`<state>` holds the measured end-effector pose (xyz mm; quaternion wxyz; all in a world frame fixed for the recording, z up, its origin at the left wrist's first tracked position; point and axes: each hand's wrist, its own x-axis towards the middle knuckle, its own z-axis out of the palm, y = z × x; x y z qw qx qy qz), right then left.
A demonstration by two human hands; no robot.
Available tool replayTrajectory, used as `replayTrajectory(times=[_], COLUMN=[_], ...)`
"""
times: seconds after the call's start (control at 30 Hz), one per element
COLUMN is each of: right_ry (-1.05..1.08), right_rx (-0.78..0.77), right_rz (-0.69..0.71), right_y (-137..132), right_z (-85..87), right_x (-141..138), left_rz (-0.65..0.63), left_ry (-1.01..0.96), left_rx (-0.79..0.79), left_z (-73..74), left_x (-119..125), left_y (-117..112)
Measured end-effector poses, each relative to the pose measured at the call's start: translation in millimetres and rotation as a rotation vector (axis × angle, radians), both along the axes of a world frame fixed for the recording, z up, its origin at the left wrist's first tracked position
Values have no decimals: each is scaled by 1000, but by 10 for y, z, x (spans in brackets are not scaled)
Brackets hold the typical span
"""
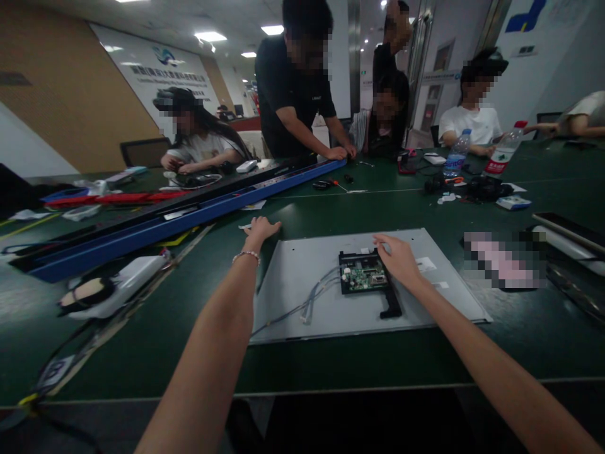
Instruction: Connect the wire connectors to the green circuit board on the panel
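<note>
A grey metal panel (302, 265) lies flat on the green table (359, 208) in front of me. A green circuit board (363, 276) in a black frame sits on it, with grey cables (309, 299) running off to the left. My left hand (259, 230) rests flat on the table at the panel's far left corner, fingers spread. My right hand (397, 257) lies over the board's right edge, fingers curled down onto it; I cannot make out anything held.
A long blue and black bar (189, 211) crosses the table at left. Small tools (331, 184), water bottles (457, 154) and black parts (482, 188) lie farther back. Several people sit or stand along the far side. A white device (123, 284) lies at near left.
</note>
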<state>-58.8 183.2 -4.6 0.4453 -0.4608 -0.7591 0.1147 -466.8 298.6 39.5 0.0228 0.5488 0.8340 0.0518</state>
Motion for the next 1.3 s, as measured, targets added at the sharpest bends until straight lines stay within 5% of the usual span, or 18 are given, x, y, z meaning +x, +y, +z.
replayTrajectory(times=[0.13,0.3,0.57,0.83,1.07,1.3], right_ry=[-1,10,21,39,-68,-169], right_rx=[3,16,69,131,226,278], right_rz=[2,1,61,309,430,423], right_y=[5,-17,-178,-439,-560,-602], right_z=[0,26,164,344,355,380], right_x=[-13,-27,-91,-263,-386,-409], left_rz=[-15,-228,-568,-912,-994,-994], left_ry=[35,167,111,85,105,33], left_rx=[64,343,557,591,479,459], left_z=[3,86,398,309,138,134], left_x=[6,200,913,1587,1712,1715], left_y=[-104,-404,-1172,-1915,-2043,-2073])
